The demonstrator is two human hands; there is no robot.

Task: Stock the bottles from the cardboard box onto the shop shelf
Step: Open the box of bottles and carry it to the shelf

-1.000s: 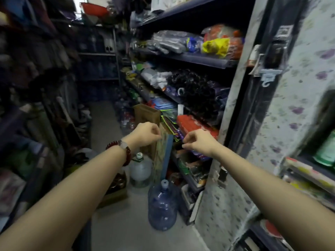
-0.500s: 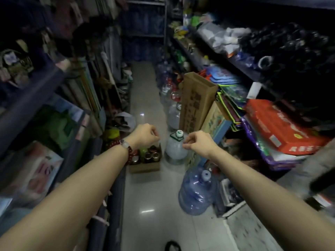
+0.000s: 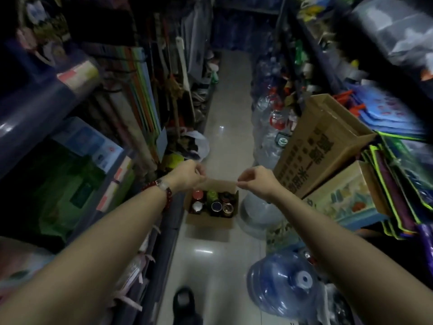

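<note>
Both forearms are bare, with no sleeves in view. The left wrist carries a bracelet of dark red beads (image 3: 166,193), and just beside the bracelet, on the hand side, sits a small pale-faced piece, possibly a watch (image 3: 161,183). Below the bracelet, near the frame's bottom edge, one dark shoe (image 3: 185,303) shows.

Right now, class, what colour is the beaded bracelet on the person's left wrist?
Dark red, seen in the head view: the bracelet circles the wrist beside a watch.
</note>
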